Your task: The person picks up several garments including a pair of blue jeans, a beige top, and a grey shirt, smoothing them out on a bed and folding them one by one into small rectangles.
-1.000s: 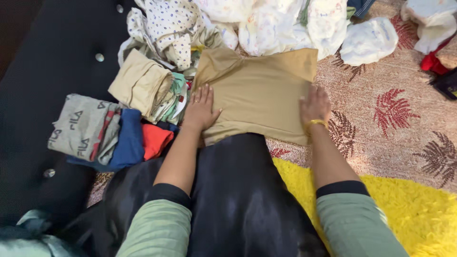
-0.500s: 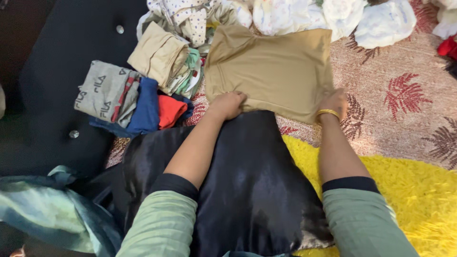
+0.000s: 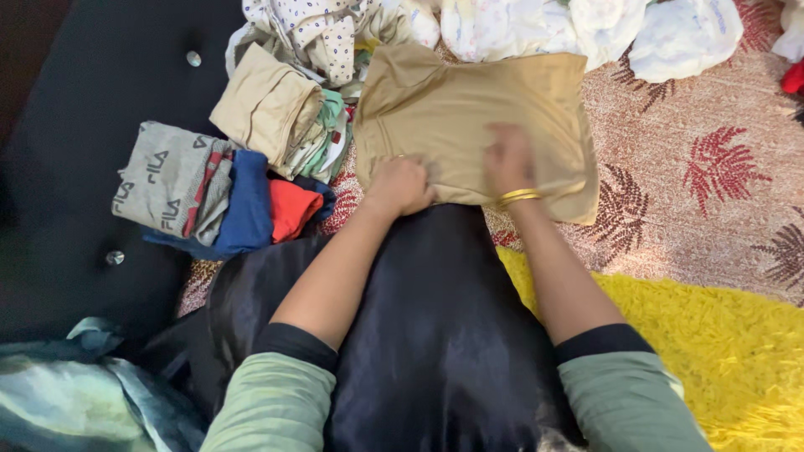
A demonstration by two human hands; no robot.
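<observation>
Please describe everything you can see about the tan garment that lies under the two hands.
The tan garment is one plain piece of smooth, thin-looking cloth, folded into a rough rectangle and lying flat on the patterned carpet. Its upper left corner looks bunched and creased. The left hand is closed on its near edge, and the right hand presses on its middle. Its near edge meets the person's dark lap, and its far edge reaches the pile of pale clothes.

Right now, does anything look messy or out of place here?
Mostly tidy. The tan garment lies flat under both hands, and folded clothes are stacked to its left. Only the white patterned clothes at the top look odd: they sit crumpled in a loose heap.
</observation>
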